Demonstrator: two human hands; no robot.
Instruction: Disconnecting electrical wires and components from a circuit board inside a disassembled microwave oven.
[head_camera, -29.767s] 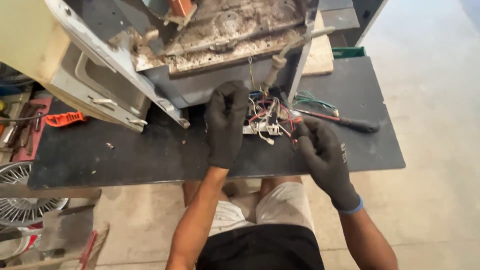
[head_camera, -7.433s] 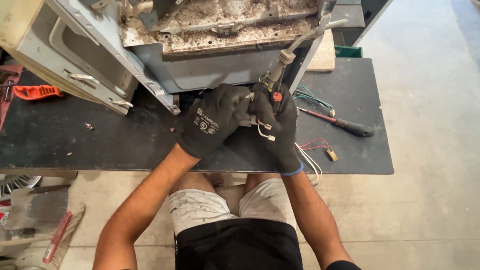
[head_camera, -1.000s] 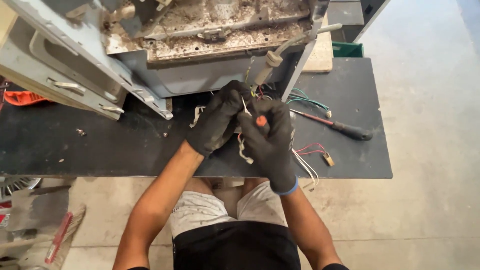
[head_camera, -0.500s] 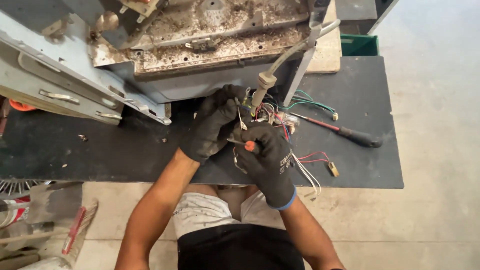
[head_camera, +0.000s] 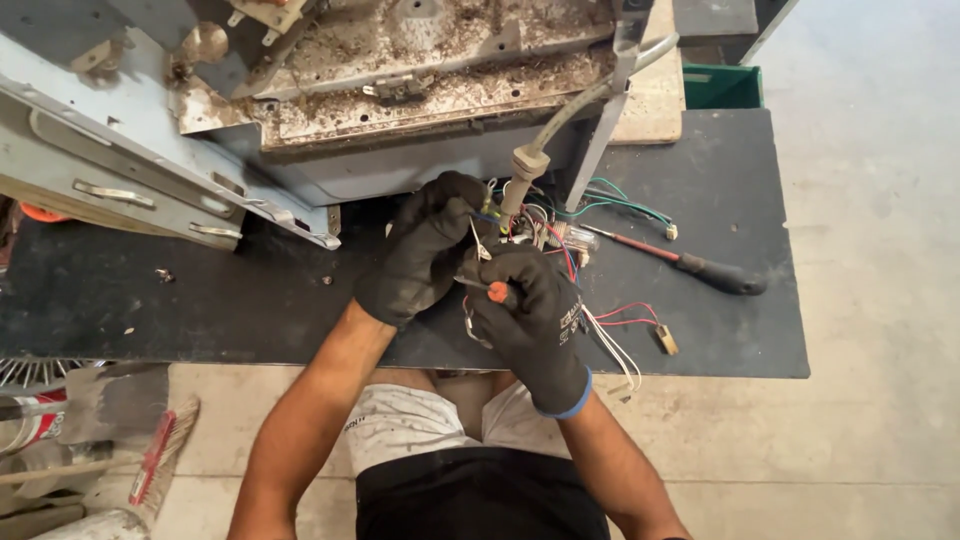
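Note:
Both my hands wear black work gloves over a dark workbench (head_camera: 180, 310). My left hand (head_camera: 425, 250) grips a tangle of coloured wires (head_camera: 545, 230) coming out of a dirty, opened metal appliance (head_camera: 380, 90). My right hand (head_camera: 530, 320) is closed on a small tool with an orange end (head_camera: 496, 291), its tip pointing left toward the wires by my left hand. A grey cable (head_camera: 560, 120) runs from the appliance down into the wire bundle. Loose white and red wires (head_camera: 615, 335) trail out beside my right wrist.
A red-shafted screwdriver with a black handle (head_camera: 700, 268) lies on the bench to the right. A green bin (head_camera: 722, 86) stands at the back right. A broom (head_camera: 160, 455) and a fan grille (head_camera: 40, 372) sit on the floor at left.
The view has shifted slightly. My right hand with the orange-ended tool has dropped a little lower and nearer; my left hand stays on the wires.

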